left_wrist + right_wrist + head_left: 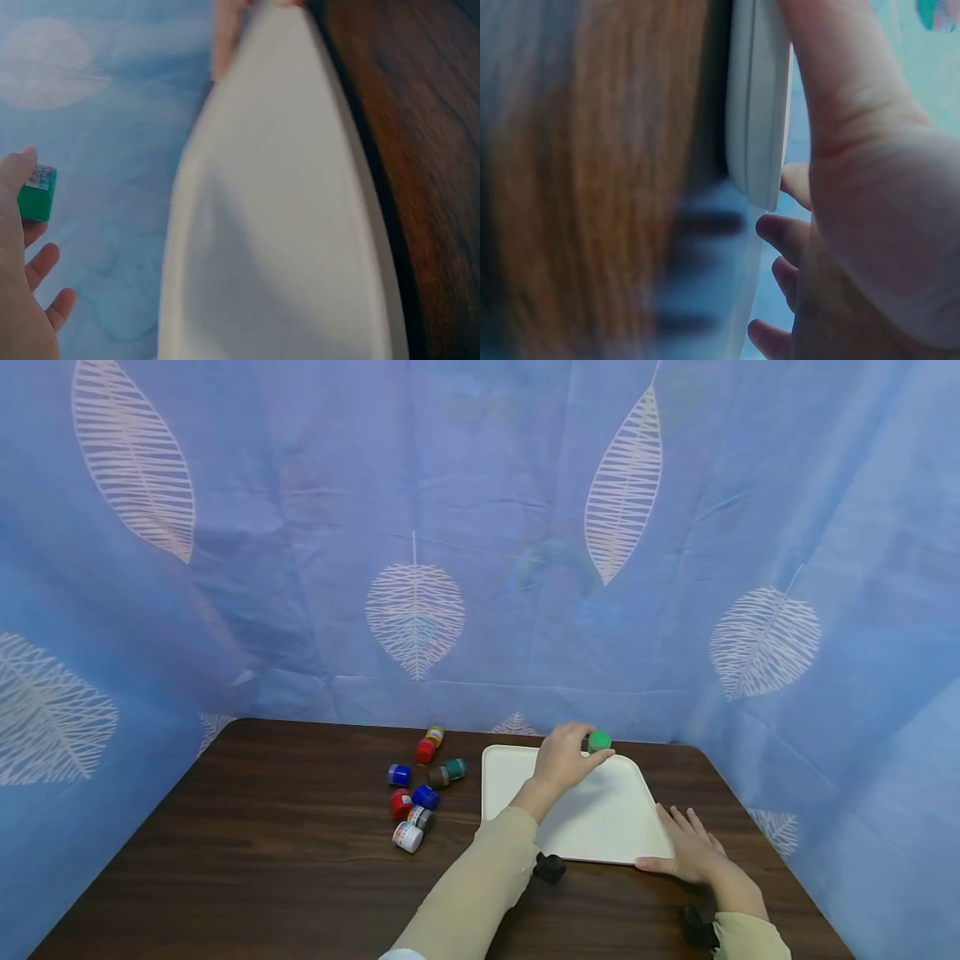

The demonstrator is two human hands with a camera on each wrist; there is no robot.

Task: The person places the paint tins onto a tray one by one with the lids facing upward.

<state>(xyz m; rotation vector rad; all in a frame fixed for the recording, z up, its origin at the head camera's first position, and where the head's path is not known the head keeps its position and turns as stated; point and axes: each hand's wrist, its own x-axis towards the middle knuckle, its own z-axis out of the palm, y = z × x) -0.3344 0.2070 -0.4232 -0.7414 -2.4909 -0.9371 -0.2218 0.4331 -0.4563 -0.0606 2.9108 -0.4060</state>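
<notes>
Above the far right part of the white tray [600,818], my left hand [561,760] pinches a small paint jar [599,741] with a green cap. In the left wrist view the green jar [37,193] sits between thumb and fingers, off the tray surface, while the other fingers are spread. My right hand [690,847] lies at the tray's near right corner, fingers extended along its side. The right wrist view shows the tray's edge [757,112] beside the thumb and fingertips.
Left of the tray, several small paint jars lie in a loose group, among them a white jar [408,837], a red jar [401,803], a blue jar [399,775] and a teal-capped jar [454,769]. A blue leaf-patterned curtain [495,610] hangs behind the dark wooden table [247,860].
</notes>
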